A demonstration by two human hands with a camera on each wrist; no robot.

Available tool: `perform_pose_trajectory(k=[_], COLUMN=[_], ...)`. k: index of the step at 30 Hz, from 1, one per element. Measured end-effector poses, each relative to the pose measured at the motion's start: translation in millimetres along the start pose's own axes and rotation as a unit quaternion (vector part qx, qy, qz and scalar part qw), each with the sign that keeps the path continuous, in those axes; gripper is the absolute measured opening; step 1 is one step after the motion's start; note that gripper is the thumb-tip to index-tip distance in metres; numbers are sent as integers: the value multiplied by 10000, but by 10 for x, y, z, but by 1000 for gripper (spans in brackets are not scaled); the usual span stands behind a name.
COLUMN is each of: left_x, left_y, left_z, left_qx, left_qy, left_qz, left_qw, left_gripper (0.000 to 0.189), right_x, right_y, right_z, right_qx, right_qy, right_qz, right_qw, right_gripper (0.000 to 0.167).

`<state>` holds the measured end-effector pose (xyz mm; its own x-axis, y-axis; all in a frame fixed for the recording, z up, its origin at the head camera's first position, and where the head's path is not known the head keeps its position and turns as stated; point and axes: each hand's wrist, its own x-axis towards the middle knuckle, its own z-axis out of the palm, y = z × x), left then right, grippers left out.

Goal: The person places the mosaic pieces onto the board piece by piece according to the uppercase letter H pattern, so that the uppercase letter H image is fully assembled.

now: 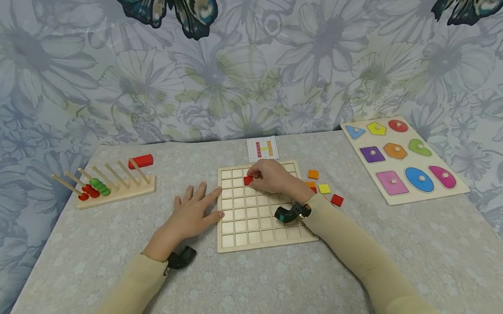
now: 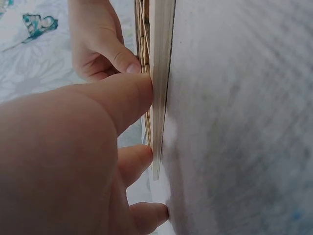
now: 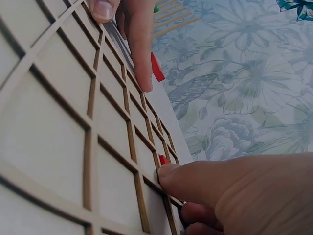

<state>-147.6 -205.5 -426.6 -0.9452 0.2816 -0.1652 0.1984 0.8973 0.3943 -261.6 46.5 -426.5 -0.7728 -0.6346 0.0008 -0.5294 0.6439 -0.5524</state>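
In the head view, tablecloth ran along the near edge of your grid board and between the loose squares and the knobbed puzzle. The pattern card lay just past the far edge. Your right hand and sleeve covered some right-hand cells. That hand curled over the board, pinching a red square at the second row from the far edge, third column from the left. Your left hand was spread, thumb and forefinger touching the left edge.

In the left wrist view, you saw the board edge-on, its cells mostly hidden; your palm was cut off.

In the right wrist view, your thumb hid most of the red square.
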Motion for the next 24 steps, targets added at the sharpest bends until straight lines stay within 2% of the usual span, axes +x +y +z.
perform_pose_trajectory(k=[6, 11, 15, 24], left_x=[-4, -7, -10, -1], left_y=[8, 6, 9, 6], left_z=[-1, -6, 0, 0], left_qx=[38, 33, -49, -66], left_qy=[16, 5, -1, -47], left_qz=[-21, -38, -5, -3], left_qw=[10000, 10000, 10000, 10000], left_gripper=[69, 69, 69, 69], right_x=[-40, -146, -317, -828], right_y=[11, 41, 137, 399], right_z=[-61, -163, -294, -570], right_qx=[99, -55, -299, -358], right_qy=[-42, 53, 186, 393], right_qz=[-46, -235, -246, 177], right_qw=[9999, 9997, 9991, 9984], right_gripper=[34, 32, 32, 32])
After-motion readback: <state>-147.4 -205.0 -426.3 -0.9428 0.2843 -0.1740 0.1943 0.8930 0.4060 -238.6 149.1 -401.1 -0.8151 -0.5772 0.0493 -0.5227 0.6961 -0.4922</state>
